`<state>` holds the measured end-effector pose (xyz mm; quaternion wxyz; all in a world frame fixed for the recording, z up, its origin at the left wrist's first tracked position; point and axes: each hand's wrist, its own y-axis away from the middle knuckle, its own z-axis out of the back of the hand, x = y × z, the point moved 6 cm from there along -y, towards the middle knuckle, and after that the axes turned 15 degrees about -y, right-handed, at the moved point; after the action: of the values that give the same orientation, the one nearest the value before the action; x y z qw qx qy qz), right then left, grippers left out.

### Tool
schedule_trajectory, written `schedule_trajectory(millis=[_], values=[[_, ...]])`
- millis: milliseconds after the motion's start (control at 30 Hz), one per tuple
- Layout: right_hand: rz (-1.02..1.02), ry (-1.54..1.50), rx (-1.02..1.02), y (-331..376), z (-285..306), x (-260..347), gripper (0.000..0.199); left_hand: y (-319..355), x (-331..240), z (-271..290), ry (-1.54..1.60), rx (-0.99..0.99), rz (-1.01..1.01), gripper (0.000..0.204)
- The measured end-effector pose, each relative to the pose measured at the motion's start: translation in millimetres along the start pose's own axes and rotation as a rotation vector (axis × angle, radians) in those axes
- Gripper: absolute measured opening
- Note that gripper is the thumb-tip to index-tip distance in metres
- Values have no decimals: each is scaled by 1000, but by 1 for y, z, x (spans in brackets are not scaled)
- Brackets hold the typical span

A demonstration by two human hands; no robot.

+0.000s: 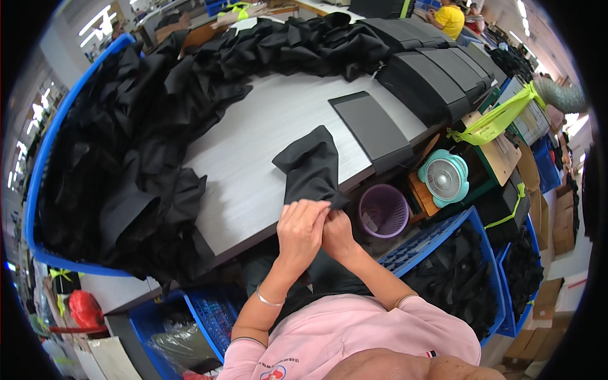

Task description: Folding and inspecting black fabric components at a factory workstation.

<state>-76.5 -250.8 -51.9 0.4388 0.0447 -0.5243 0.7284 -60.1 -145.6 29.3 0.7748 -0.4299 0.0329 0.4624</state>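
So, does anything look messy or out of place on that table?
Nothing looks clearly damaged. The black cloth heap is crumpled along the left and far sides of the table, unlike the neat stacks at the right, and one flat grey-black piece hangs over the front edge, so it looks a little askew.

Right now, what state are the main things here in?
Black cloth piece: creased, near end gathered
Left hand: closed on that near end
Right hand: closed there too
Cloth heap: loose, crumpled
Dark panel: lying flat
Purple basket: open-topped, something inside
Turquoise fan: on or off, cannot tell
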Motion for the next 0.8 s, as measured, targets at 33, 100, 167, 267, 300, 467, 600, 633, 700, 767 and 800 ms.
schedule_trajectory(millis=[33,100,167,267,300,467,600,633,700,767,800], values=[[-21,-42,192,-2,-7,-15,29,2,-7,3,19,14,-47,8],[-44,-80,375,-11,-14,-29,28,13,-19,-7,110,86,-73,7],[-107,-290,205,-34,-13,-32,27,24,-32,-16,209,180,-102,7],[-198,-609,-47,-67,-18,-31,25,37,-47,-19,343,293,-49,6],[-226,-718,-128,-77,-20,-32,25,48,-48,-22,440,295,-40,5],[-1075,-1728,-550,-83,-44,-69,16,75,-62,-30,594,404,-45,6],[-887,-2233,-264,-47,-74,-100,8,56,-33,-22,556,244,210,6],[-723,-1835,-265,-41,-67,-86,7,44,-14,-17,436,93,267,9],[-509,-1192,-208,-43,-34,-26,12,28,29,-14,268,-91,459,12],[-578,-1016,-147,-13,-38,-6,23,10,60,-20,197,-195,423,18],[-692,-1080,-130,8,-51,-11,29,4,69,-25,205,-193,412,18]])
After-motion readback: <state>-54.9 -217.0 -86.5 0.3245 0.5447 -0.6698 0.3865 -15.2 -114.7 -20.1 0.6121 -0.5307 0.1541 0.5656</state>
